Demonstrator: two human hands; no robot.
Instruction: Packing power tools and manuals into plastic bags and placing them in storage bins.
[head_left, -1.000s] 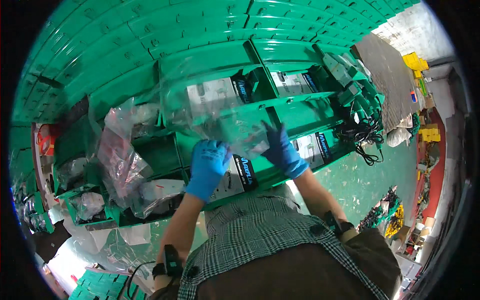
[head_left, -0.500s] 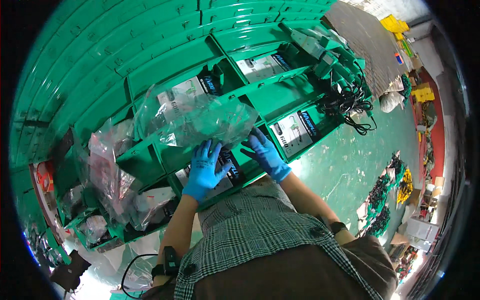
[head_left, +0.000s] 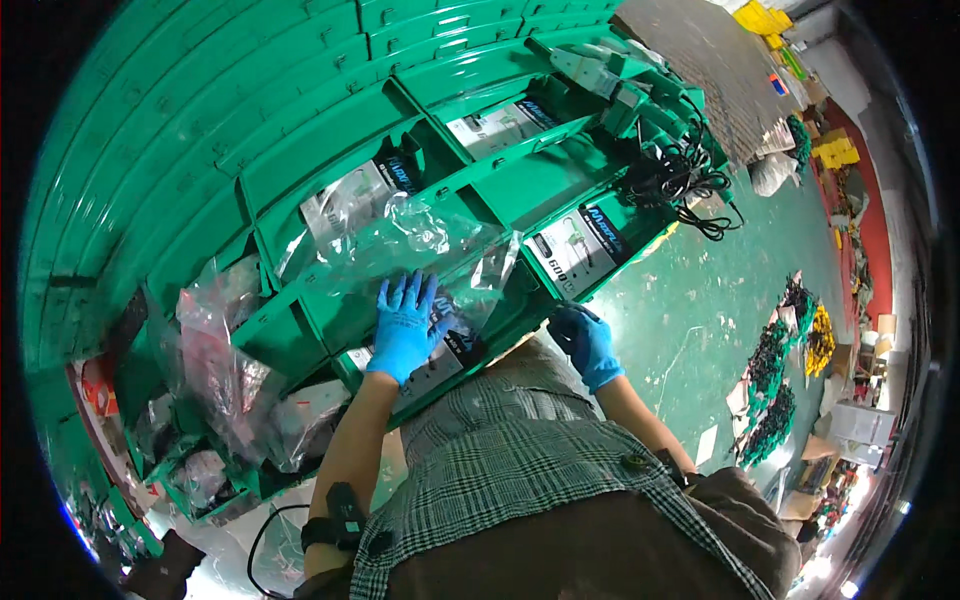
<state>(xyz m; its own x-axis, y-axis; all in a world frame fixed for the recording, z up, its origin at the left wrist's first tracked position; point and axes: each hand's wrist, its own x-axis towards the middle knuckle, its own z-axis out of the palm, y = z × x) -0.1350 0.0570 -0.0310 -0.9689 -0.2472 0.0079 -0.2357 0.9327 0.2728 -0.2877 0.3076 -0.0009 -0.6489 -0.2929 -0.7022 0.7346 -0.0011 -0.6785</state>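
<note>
My left hand [head_left: 402, 332], in a blue glove, lies flat with its fingers spread on a clear plastic bag [head_left: 400, 250] and the near green case [head_left: 318, 318]. Under and beside it, a printed sheet [head_left: 425, 372] in black and white shows partly. My right hand [head_left: 587, 347], in a blue glove with dark fingers, is by the case's near right corner. Its fingers are curled inward; what they hold, if anything, is hidden. Close to it, another printed sheet [head_left: 577, 247] lies in a compartment of the case.
Green power tools [head_left: 640, 100] with black cords [head_left: 690, 180] are heaped at the case's right end. Bagged parts [head_left: 225, 375] fill compartments at the left. Stacked green cases [head_left: 200, 120] rise behind. Piles of black and green parts [head_left: 768, 380] lie on the floor at right.
My right hand has drawn away from the plastic bag, right and nearer to me, and its fingers have curled. My left hand stays over the case; the bag has sagged and spread rightward.
</note>
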